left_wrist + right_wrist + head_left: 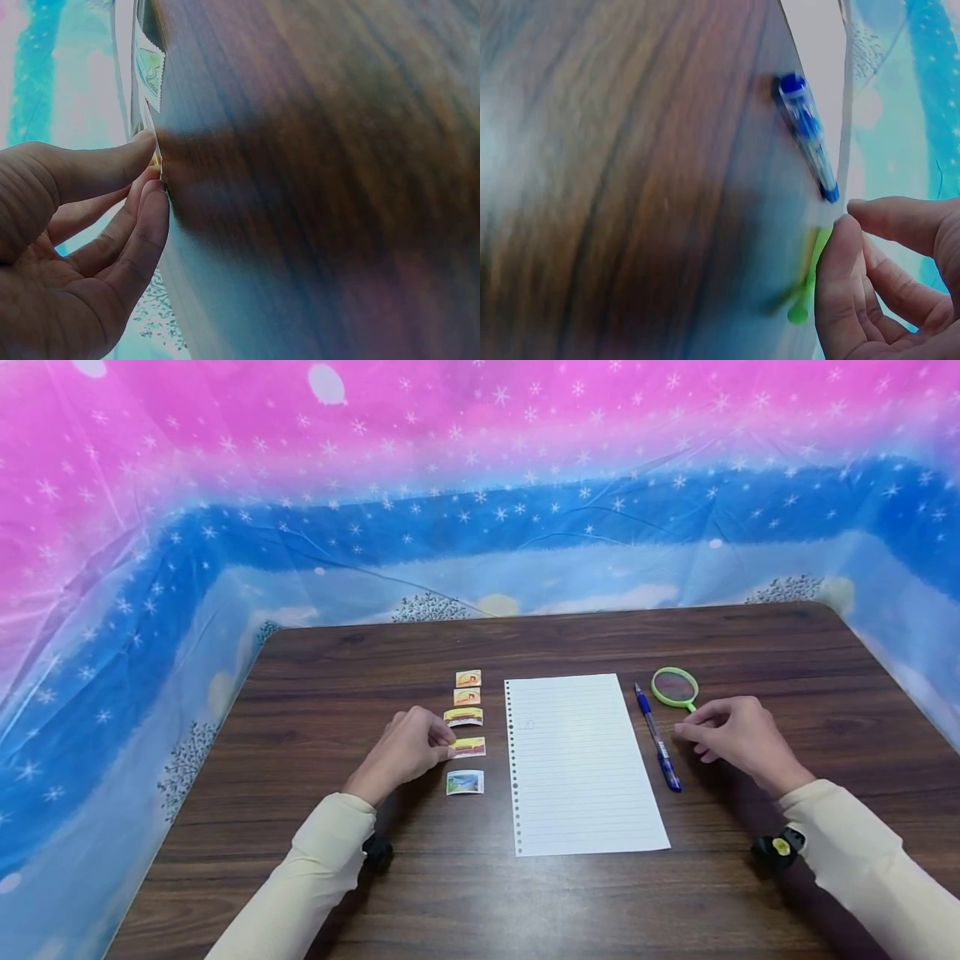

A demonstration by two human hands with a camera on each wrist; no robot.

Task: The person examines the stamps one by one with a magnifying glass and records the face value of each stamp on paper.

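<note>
Left hand (411, 743) pinches the left edge of the yellow-and-red stamp (471, 746), fourth from the far end of a column of five, left of the paper. Risk: it's thin and near-flat, so fingers may slip off or crease the corner. Neighbours sit close; a sideways drag could knock the curled yellow stamp (463, 717) just beyond or the green-and-blue landscape stamp (465, 782) on the near side.

Right hand (738, 735) sits by the magnifying glass (675, 686), thumb and index tips almost together, narrow gap, nothing seen between them. Can't tell if any finger touches the handle (812, 266), as the hand covers part of it. Tips closing off-line would miss it or nudge it across the worktop (360, 677).

In the way: blue pen (657, 737), lying loose between paper and right hand; a low sweep left could roll it. Lined paper (585, 768) with faint marks fills the middle, apart from the stamps; a brushing sleeve (847, 831) might shift it. Two orange stamps (467, 696) top the column. Snowflake drape (480, 460) hangs behind.
</note>
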